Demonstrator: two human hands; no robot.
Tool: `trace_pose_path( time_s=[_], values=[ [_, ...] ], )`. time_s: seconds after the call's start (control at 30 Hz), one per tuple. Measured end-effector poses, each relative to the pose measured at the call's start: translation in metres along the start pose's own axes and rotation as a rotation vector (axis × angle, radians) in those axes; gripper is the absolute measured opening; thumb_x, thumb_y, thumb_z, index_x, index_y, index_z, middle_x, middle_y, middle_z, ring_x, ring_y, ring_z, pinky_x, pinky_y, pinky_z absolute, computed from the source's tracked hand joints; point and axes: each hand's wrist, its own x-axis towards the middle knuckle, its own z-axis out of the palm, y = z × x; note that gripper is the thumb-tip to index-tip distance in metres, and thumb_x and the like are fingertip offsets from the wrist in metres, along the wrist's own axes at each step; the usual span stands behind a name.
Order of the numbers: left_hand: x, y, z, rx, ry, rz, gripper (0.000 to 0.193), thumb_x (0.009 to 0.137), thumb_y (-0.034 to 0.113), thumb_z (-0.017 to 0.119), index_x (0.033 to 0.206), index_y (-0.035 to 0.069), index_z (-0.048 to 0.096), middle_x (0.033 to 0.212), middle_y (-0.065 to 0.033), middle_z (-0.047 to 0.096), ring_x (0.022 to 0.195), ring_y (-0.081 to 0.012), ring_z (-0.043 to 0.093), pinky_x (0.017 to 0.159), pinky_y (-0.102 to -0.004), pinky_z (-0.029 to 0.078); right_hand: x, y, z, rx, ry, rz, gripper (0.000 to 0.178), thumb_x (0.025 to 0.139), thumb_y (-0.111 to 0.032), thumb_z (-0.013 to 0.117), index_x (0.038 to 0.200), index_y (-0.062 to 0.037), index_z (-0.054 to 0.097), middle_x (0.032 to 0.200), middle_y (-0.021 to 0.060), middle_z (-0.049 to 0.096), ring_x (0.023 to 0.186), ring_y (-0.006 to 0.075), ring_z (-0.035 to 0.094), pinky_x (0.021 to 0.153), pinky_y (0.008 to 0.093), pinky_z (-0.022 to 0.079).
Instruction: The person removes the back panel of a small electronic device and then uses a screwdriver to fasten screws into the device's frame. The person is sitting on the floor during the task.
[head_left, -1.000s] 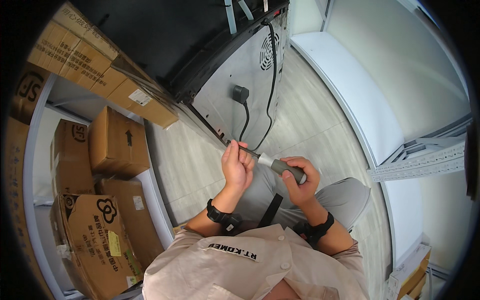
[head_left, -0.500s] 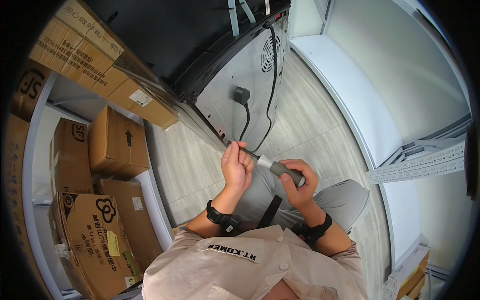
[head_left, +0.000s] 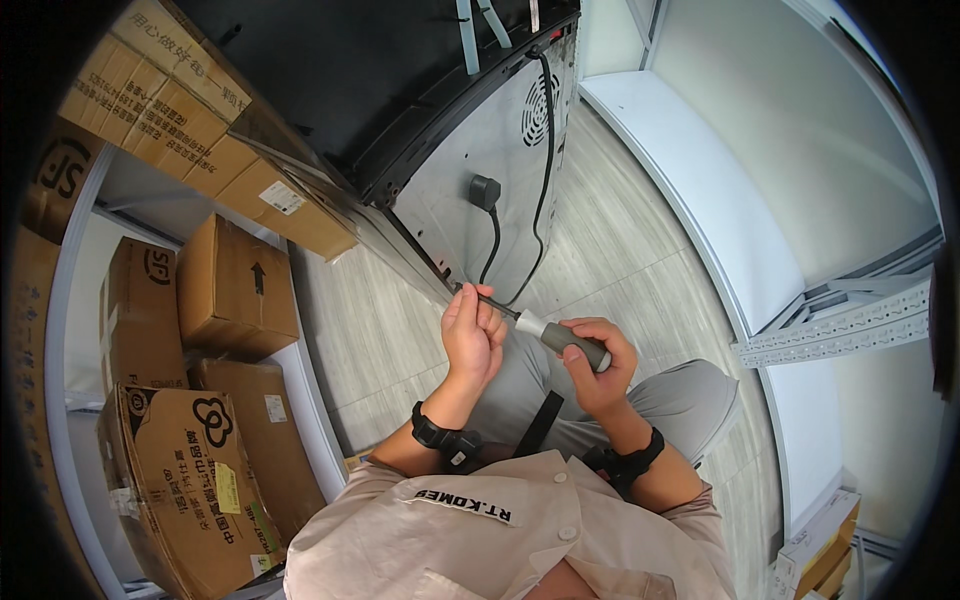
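Note:
A screwdriver [head_left: 566, 340] with a grey and white handle lies in my right hand [head_left: 603, 362], whose fingers are wrapped round the handle. Its dark shaft runs up and left to my left hand [head_left: 473, 332]. There my fingers are closed round the tip end of the shaft, against the lower edge of a black-topped computer case [head_left: 425, 170] with a pale metal panel. The very tip is hidden by my fingers. A black plug [head_left: 484, 191] sits in the panel, and its cable hangs close above my left hand. Another black cable [head_left: 550, 130] runs down the panel.
Cardboard boxes [head_left: 240, 285] stand on a shelf at the left, with a large carton [head_left: 185, 480] in front. White shelving [head_left: 700, 190] curves along the right. Light wood-look flooring [head_left: 640, 270] lies between them. Another cardboard box [head_left: 820, 540] is at the lower right.

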Motion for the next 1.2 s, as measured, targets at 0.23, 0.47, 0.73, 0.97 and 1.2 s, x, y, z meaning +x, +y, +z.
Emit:
trace_pose_path(
  time_s=[0.23,0.47,0.73,0.97,1.2],
  values=[
    [-0.001,0.001,0.001,-0.002,0.000,-0.012,0.026,0.102,0.029,0.046,0.091,0.006,0.054,0.057,0.0051,0.033,0.046,-0.0066,0.024,0.043,-0.0236,0.021,0.002,-0.001,-0.002,-0.033,-0.030,0.006,0.017,0.081,-0.001,0.063,0.098,0.0038,0.060,0.096,0.0173,0.066,0.082,0.0188,0.064,0.074,0.0296,0.051],
    [0.001,0.002,0.002,0.007,0.017,-0.018,0.027,0.102,0.029,0.047,0.091,0.005,0.055,0.057,0.0050,0.032,0.048,-0.0065,0.024,0.043,-0.0238,0.020,0.018,-0.021,-0.014,0.049,-0.095,0.581,0.033,0.095,-0.028,0.058,0.099,0.0043,0.061,0.075,0.0103,0.066,0.052,0.0089,0.055,0.045,0.0225,0.040],
    [0.002,-0.002,0.004,0.067,0.056,0.020,0.028,0.101,0.030,0.048,0.089,0.006,0.054,0.055,0.0053,0.029,0.047,-0.0064,0.022,0.042,-0.0240,0.019,0.025,-0.029,-0.025,0.056,-0.225,0.867,0.041,0.094,-0.038,0.060,0.093,0.0023,0.064,0.065,0.0083,0.064,0.049,0.0102,0.054,0.043,0.0247,0.039],
    [0.002,-0.008,0.003,0.015,0.070,0.054,0.029,0.101,0.031,0.046,0.089,0.006,0.055,0.056,0.0058,0.031,0.046,-0.0068,0.023,0.042,-0.0250,0.018,0.019,-0.032,-0.020,-0.319,-0.305,0.162,0.025,0.077,-0.006,0.072,0.099,-0.0016,0.062,0.076,0.0107,0.063,0.065,0.0224,0.061,0.061,0.0318,0.049],
    [0.003,-0.008,0.005,0.033,0.125,0.062,0.030,0.100,0.035,0.048,0.088,0.008,0.054,0.056,0.0058,0.031,0.045,-0.0065,0.022,0.041,-0.0247,0.017,0.019,-0.027,-0.015,-0.353,-0.318,-0.176,0.036,0.069,-0.002,0.074,0.103,-0.0037,0.062,0.089,0.0118,0.060,0.074,0.0275,0.061,0.064,0.0332,0.049]
  ],
)
